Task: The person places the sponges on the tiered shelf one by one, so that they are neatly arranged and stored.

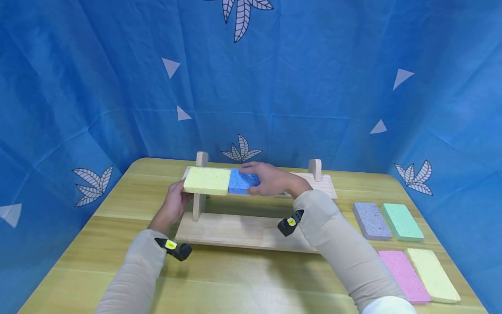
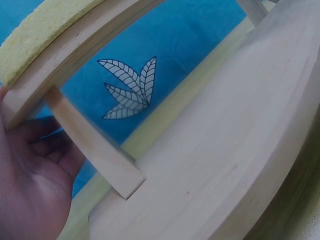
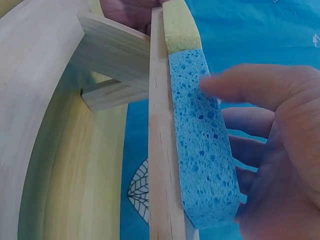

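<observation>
A two-tier wooden shelf stands on the table. On its upper board a pale yellow sponge lies at the left end, with a blue sponge against its right side. My left hand grips the left end of the upper board, fingers under it beside the upright; its thumb is mostly hidden in the left wrist view. My right hand holds the blue sponge, the thumb at its front face and the other fingers behind. In the right wrist view the blue sponge lies flat along the board.
To the right on the table lie a purple sponge, a green sponge, a pink sponge and another yellow sponge. A blue patterned cloth hangs behind and at both sides.
</observation>
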The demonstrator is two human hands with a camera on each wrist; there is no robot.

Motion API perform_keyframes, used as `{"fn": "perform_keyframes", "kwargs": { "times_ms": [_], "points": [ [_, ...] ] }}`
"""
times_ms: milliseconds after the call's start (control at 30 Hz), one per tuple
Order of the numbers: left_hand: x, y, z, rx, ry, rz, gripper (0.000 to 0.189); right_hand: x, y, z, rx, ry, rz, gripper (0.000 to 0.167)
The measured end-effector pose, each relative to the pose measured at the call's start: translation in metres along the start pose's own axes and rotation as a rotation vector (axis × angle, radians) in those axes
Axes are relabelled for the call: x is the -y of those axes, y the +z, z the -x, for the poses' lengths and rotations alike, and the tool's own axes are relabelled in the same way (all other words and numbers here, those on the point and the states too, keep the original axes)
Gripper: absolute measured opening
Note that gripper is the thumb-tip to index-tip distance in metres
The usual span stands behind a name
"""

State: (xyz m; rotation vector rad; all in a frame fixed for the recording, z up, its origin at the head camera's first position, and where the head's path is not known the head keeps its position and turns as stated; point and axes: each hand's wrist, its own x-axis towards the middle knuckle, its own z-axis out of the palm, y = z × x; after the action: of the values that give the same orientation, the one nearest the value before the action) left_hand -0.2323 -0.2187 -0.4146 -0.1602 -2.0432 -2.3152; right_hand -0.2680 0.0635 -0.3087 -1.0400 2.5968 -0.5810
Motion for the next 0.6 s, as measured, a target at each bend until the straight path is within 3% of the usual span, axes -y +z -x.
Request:
{"fn": "perform_keyframes", "kwargs": {
  "times_ms": [400,600],
  "points": [
    [-0.003,-0.001,0.003,0.005,-0.03,-0.042,0.034,-0.015,-0.001,0.019,-0.113,0.021,-0.087,0.077],
    [-0.003,-0.001,0.002,0.017,-0.024,-0.048,0.035,-0.025,-0.003,0.037,-0.161,0.093,-0.186,0.082]
  ]
}}
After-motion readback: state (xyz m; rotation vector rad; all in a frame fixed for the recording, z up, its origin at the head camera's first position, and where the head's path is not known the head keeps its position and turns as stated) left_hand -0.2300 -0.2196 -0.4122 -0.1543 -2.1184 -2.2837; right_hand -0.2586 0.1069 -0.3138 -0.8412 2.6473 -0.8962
